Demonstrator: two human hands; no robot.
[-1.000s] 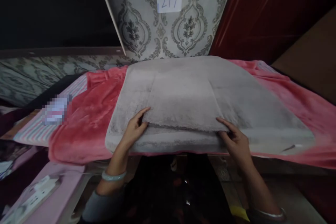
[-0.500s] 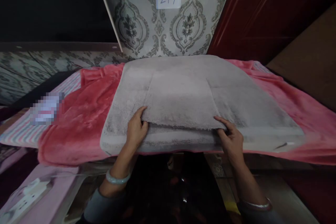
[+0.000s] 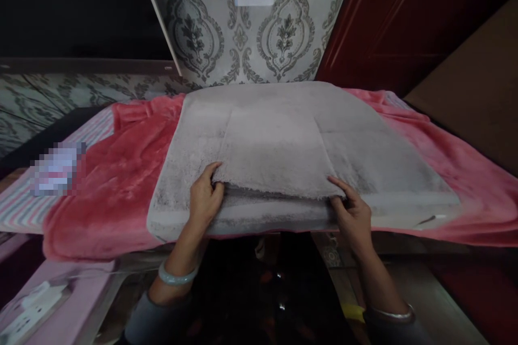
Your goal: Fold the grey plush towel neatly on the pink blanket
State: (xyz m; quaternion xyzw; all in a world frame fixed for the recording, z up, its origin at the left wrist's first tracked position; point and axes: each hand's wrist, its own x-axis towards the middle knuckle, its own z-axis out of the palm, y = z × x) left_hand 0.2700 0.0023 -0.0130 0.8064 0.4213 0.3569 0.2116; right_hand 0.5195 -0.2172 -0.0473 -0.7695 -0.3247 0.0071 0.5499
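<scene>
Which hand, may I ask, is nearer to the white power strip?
Left: the left hand is beyond and right of the power strip; the right hand lies farther right.

Two hands, two bracelets

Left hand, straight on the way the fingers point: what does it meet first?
The grey plush cloth: the left hand pinches an edge of it, and more lies straight ahead. Past that, probably the patterned wall, though depth is unclear.
</scene>
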